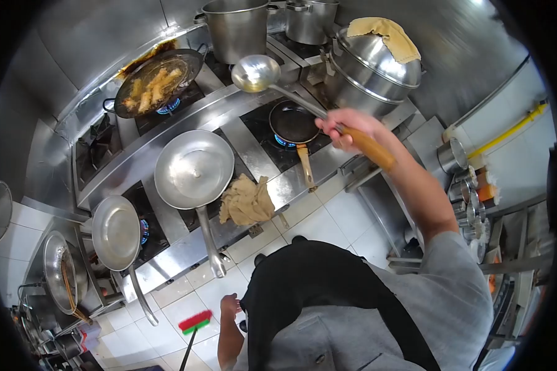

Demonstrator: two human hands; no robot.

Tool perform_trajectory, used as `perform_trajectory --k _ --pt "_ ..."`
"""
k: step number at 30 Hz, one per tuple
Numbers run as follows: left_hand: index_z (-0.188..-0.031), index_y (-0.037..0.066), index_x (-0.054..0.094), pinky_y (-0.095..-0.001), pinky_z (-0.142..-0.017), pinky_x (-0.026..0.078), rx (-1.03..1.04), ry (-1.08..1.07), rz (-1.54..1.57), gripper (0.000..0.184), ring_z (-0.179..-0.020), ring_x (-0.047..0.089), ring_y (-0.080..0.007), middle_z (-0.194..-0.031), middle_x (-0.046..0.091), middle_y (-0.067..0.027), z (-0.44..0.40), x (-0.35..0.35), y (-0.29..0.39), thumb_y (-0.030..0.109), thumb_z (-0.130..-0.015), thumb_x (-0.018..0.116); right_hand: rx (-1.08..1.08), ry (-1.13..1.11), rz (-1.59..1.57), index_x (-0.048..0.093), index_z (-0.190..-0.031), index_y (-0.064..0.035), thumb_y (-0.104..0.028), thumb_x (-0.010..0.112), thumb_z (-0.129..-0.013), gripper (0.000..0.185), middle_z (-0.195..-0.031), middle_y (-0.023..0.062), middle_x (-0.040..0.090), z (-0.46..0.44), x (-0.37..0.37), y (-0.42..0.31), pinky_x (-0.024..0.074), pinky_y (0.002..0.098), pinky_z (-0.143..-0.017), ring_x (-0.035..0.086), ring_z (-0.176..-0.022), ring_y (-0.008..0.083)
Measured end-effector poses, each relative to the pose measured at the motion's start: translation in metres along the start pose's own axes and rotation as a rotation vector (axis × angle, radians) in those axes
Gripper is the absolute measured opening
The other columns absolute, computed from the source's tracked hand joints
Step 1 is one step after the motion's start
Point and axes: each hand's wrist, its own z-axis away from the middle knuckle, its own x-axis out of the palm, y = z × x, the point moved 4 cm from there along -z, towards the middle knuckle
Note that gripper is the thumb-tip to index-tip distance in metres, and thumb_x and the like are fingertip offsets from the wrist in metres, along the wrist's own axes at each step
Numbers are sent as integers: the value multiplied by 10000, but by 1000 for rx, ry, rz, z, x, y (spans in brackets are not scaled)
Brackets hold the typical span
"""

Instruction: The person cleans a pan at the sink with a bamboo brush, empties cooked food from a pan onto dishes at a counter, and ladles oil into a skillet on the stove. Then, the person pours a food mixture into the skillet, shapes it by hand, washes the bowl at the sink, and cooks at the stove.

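My right hand (pixel 351 128) is closed round the shaft of a long ladle (pixel 255 72), just above its wooden handle. The ladle's metal bowl hangs over the stove, with a yellowish tint inside that could be liquid or a reflection. Below it, a small black frying pan (pixel 293 122) sits over a blue flame. At the back left, a dark two-handled pan (pixel 161 80) holds golden-brown pieces of food (pixel 156 88) above another flame. My left hand (pixel 230 304) hangs low beside my apron, away from the stove; its fingers are partly hidden.
Two steel frying pans, a large one (pixel 195 168) and a smaller one (pixel 116 232), rest on the front burners, handles jutting over the edge. Beside them lies a crumpled cloth (pixel 247 199). A tall pot (pixel 235 31) and a domed steamer (pixel 371 68) stand behind. A broom (pixel 195 321) is on the floor.
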Motion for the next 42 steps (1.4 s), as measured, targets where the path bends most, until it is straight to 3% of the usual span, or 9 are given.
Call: perform_trajectory --k 4,12,14,19,23,25,31,36,42 --pt "-877 41 640 -436 -678 534 427 -3 -705 177 -770 663 -312 -841 659 -165 -26 29 22 211 -857 594 -29 104 110 577 -976 -80 -64 556 -828 150 -621 30 527 16 -52 39 371 226 -330 463 -412 112" --pt "-913 -22 650 -391 -741 523 677 161 -244 358 -821 667 -299 -821 676 -177 -17 137 300 332 -912 600 -216 178 316 547 -841 2 -116 603 -860 132 -673 87 536 -19 -142 91 432 315 -431 522 -501 174" --pt "-915 9 609 -322 -606 510 576 -53 -7 343 -666 607 -158 -734 624 -62 -29 178 356 349 -953 594 -234 202 422 529 -831 22 -142 598 -860 180 -665 91 532 -37 -164 101 452 344 -422 539 -504 184" --pt "-941 63 533 -299 -507 460 231 -318 489 302 -593 553 -145 -681 523 -6 -43 250 455 360 -975 572 -274 214 556 523 -845 38 -164 581 -862 211 -665 109 535 -48 -189 108 478 353 -404 571 -495 204" --pt "-897 102 479 -279 -451 390 203 -496 573 314 -520 459 -111 -640 454 19 -62 281 465 395 -991 542 -361 238 671 535 -880 48 -157 561 -863 208 -690 127 553 -39 -198 103 520 364 -435 584 -479 241" --pt "-830 120 457 -267 -423 317 347 -173 524 347 -467 371 -91 -619 440 28 -52 288 462 415 -991 543 -383 225 716 538 -891 52 -155 560 -861 210 -707 135 564 -30 -199 97 528 370 -443 597 -490 254" --pt "-857 131 439 -271 -420 333 353 -162 571 366 -468 370 -96 -619 428 30 -51 307 453 460 -1005 497 -422 241 830 538 -933 71 -133 564 -841 225 -786 198 606 -21 -205 95 519 382 -449 635 -541 275" --pt "-899 109 460 -284 -456 367 346 -180 591 363 -499 405 -109 -650 455 10 -48 314 463 454 -1010 489 -806 452 1117 513 -1004 74 -149 591 -813 304 -877 317 621 -38 -222 109 514 499 -722 635 -801 475" --pt "-990 87 507 -306 -532 444 244 -304 631 363 -580 497 -138 -746 547 -31 -37 310 459 448 -1016 477 -582 455 1138 498 -987 54 -147 583 -817 276 -903 333 616 -30 -227 113 474 524 -807 603 -905 500"
